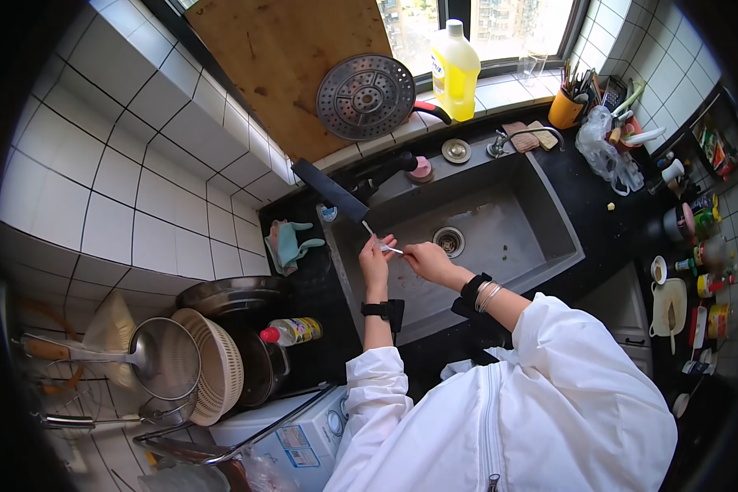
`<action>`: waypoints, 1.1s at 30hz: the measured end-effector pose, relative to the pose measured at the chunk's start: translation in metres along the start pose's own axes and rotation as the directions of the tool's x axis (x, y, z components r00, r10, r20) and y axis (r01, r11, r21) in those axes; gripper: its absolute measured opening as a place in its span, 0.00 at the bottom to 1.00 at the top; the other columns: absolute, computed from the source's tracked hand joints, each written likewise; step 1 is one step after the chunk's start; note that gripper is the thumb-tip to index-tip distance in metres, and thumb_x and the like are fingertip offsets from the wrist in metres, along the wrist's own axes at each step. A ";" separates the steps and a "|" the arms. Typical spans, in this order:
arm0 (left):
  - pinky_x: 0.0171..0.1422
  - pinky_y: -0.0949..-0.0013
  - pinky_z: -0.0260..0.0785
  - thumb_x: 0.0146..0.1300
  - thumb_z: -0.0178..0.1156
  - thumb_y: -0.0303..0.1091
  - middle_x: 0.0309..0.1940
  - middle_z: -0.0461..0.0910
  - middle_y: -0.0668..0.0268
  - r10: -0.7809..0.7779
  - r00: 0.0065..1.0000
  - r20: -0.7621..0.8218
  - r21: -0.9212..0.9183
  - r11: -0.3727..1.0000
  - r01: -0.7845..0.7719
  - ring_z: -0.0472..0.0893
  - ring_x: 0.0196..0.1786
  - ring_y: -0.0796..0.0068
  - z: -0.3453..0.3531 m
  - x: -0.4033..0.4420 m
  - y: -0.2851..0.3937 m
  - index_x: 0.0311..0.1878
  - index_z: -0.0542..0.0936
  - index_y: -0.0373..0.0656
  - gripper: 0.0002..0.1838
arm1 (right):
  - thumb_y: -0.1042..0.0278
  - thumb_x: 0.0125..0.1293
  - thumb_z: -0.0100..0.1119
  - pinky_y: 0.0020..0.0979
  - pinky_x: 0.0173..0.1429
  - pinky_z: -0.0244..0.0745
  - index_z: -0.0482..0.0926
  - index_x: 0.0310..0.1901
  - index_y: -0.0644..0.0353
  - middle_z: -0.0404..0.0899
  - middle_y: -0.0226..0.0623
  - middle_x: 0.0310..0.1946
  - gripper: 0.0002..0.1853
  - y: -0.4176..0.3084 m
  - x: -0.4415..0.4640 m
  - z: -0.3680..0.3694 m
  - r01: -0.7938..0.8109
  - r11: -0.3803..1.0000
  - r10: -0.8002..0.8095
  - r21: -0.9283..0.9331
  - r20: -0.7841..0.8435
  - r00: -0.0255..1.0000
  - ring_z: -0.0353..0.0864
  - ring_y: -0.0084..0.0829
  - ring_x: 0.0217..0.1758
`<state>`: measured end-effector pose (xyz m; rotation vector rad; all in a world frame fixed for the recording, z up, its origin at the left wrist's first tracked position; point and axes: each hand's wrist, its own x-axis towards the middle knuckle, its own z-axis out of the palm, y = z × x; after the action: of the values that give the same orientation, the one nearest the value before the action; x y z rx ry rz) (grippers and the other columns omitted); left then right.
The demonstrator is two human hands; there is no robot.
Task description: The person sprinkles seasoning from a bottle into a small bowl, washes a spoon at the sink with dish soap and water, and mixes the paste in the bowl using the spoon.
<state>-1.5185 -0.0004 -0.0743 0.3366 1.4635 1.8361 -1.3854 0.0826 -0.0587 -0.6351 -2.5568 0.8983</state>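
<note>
Over the left part of the grey sink (pixel 562 217), both hands are on a slim pale rod (pixel 396 250). Its upper end lines up with a long, flat, dark rectangular piece (pixel 330 190); whether they are joined is too small to tell. My left hand (pixel 375 261) is closed around the rod, with part of it hidden by the fingers. At the rod's lower end, my right hand (pixel 429 261) pinches it between thumb and fingertips. Below the right hand lies the round drain (pixel 448 241), with small scraps on the sink floor.
Behind the sink are a tap (pixel 500 146), a yellow bottle (pixel 457 74) and a perforated steamer plate (pixel 366 97). Teal gloves (pixel 289 246) lie to the left. A red-capped bottle (pixel 293 331) and a cream colander (pixel 213 365) stand nearer. Plastic bags (pixel 603 148) sit at right.
</note>
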 end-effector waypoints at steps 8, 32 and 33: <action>0.40 0.76 0.76 0.71 0.47 0.32 0.40 0.82 0.56 -0.067 0.997 0.048 0.118 0.991 0.061 0.83 0.42 0.71 0.007 -0.012 0.019 0.49 0.77 0.31 0.15 | 0.55 0.68 0.52 0.28 0.27 0.68 0.83 0.35 0.60 0.76 0.32 0.17 0.17 -0.002 0.025 -0.016 -0.409 0.752 0.206 0.517 0.405 0.891 0.73 0.22 0.19; 0.42 0.78 0.69 0.71 0.48 0.32 0.41 0.82 0.65 0.182 0.983 -0.019 0.296 0.940 -0.168 0.78 0.40 0.81 -0.009 -0.004 0.008 0.49 0.80 0.34 0.15 | 0.56 0.70 0.50 0.30 0.25 0.64 0.79 0.31 0.61 0.69 0.29 0.13 0.18 0.000 0.064 0.050 -0.376 0.704 0.232 0.602 0.306 0.923 0.68 0.26 0.17; 0.44 0.78 0.70 0.71 0.47 0.31 0.43 0.81 0.64 0.198 0.980 -0.002 0.255 0.948 -0.191 0.78 0.42 0.80 -0.011 -0.002 0.002 0.50 0.79 0.33 0.15 | 0.56 0.70 0.49 0.29 0.23 0.62 0.78 0.29 0.62 0.67 0.28 0.12 0.19 -0.006 0.064 0.044 -0.386 0.656 0.220 0.648 0.325 0.920 0.67 0.25 0.16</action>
<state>-1.5251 -0.0099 -0.0751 0.6034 1.7427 1.8109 -1.4604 0.0901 -0.0754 -0.7478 -2.0118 2.0290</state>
